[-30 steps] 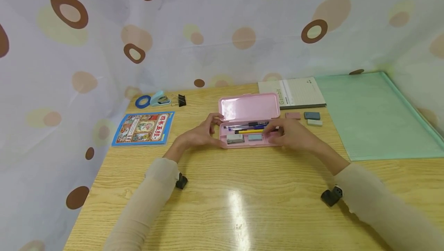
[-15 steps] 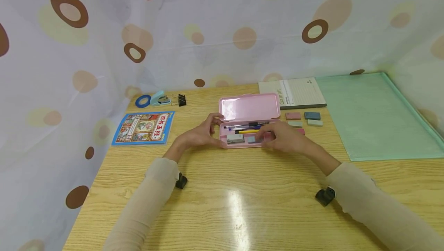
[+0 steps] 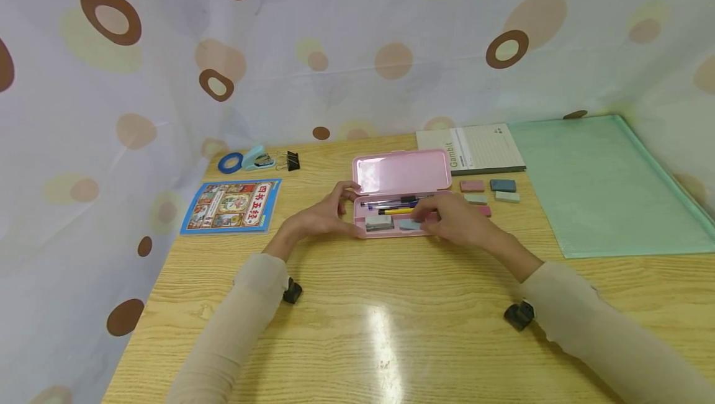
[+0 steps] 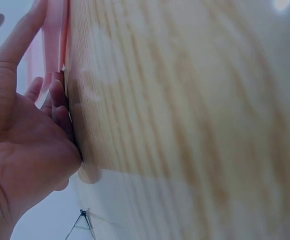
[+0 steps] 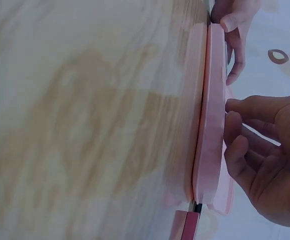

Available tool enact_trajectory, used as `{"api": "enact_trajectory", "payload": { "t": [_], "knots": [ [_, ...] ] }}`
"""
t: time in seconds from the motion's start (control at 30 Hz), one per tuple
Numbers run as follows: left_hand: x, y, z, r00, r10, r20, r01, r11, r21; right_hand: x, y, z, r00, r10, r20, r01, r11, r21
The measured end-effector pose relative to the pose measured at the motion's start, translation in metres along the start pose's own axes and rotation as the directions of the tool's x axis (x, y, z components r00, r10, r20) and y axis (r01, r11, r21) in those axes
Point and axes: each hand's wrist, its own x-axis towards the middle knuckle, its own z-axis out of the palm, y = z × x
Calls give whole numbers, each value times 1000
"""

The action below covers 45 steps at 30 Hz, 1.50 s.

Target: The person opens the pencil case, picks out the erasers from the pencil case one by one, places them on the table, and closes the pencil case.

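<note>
A pink pencil case [image 3: 402, 172] lies with its lid folded back on the table. My left hand [image 3: 324, 215] holds its left end, thumb at the front corner and fingers at the hinge side. Inside are several pens, including a yellow one [image 3: 393, 211], with a whitish eraser [image 3: 378, 223] in front. My right hand [image 3: 460, 221] reaches into the right half and pinches a light blue eraser [image 3: 409, 224], which sits slightly askew. In the right wrist view the case wall [image 5: 212, 135] hides the eraser from sight.
Right of the case lie several erasers, among them a dark blue one [image 3: 503, 185] and a pink one [image 3: 472, 186]. Behind stand a notebook [image 3: 486, 149] and a green mat [image 3: 609, 193]. At left are a picture booklet [image 3: 231, 206], blue tape [image 3: 230, 163], a stapler [image 3: 258, 159] and a binder clip [image 3: 293, 161].
My right hand has moved left from the case's right end onto the light blue eraser, which has turned slightly. Erasers beside the case have come into view. My left hand stays put.
</note>
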Motion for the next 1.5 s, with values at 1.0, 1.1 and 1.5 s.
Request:
{"api": "enact_trajectory", "payload": {
  "t": [1.0, 1.1, 1.5],
  "knots": [
    [-1, 0, 0, 1000, -1, 8, 1, 1000, 1, 10, -7, 3, 996, 5, -85, 0, 998, 58],
    [-2, 1, 0, 1000, -1, 7, 1, 1000, 5, 4, -4, -8, 994, 46, -97, -40, 997, 63],
    [-1, 2, 0, 1000, -2, 7, 2, 1000, 9, -38, 44, -55, 967, 181, -180, -179, 984, 29]
  ]
}}
